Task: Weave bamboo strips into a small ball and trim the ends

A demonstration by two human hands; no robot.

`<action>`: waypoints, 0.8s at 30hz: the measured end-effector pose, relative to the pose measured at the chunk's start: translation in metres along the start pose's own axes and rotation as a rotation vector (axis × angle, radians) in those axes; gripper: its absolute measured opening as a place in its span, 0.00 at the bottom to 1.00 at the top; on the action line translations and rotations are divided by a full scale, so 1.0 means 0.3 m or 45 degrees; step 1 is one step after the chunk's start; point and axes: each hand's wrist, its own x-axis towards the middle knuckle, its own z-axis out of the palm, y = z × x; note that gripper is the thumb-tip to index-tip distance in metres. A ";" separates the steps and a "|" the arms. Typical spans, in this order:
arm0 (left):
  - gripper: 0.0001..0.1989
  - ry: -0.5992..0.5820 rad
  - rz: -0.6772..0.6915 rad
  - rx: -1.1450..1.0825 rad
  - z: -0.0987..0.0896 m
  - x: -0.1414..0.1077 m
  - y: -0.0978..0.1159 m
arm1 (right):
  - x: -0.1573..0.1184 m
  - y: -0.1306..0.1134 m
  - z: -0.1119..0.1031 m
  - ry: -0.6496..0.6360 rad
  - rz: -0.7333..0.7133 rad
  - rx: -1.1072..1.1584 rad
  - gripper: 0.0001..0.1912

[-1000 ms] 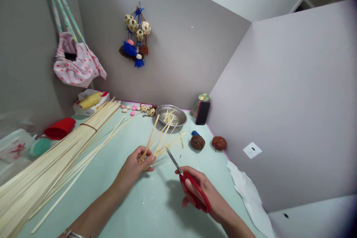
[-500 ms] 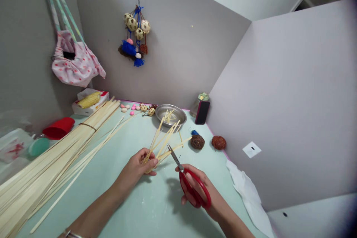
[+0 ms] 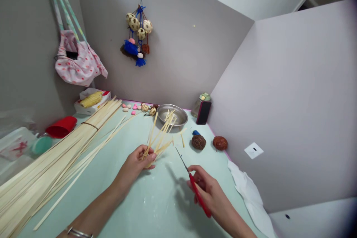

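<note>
My left hand (image 3: 142, 158) is closed around a woven piece with several pale strips (image 3: 158, 139) fanning up and away from it. My right hand (image 3: 205, 186) grips red-handled scissors (image 3: 199, 195), seen nearly edge-on, their tips pointing up and left, apart from the strips. Beyond the strips stands a metal bowl (image 3: 180, 116) with cut strip pieces inside. A short loose strip (image 3: 182, 140) lies on the table between the bowl and the scissors.
A long bundle of flat strips (image 3: 58, 160) covers the left side. Brown yarn (image 3: 198, 142), reddish yarn (image 3: 220, 143) and a phone (image 3: 203, 112) are at the right. White paper (image 3: 248, 193) lies along the right edge. Pink pebbles (image 3: 133, 112) sit at the back.
The scissors have turned edge-on and drawn back from the strips, moving slightly right and down. The strip that reached far right now looks shorter. The view has shifted slightly.
</note>
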 end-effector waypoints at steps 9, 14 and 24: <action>0.16 -0.035 -0.009 -0.041 0.015 -0.005 0.006 | 0.017 -0.015 -0.023 0.237 -0.525 -1.440 0.09; 0.16 -0.128 -0.003 -0.096 0.031 -0.011 -0.001 | 0.078 -0.150 0.038 0.652 -1.044 -1.105 0.10; 0.17 -0.225 0.060 -0.200 0.014 -0.014 0.018 | 0.223 -0.196 0.121 0.765 -1.060 -1.110 0.04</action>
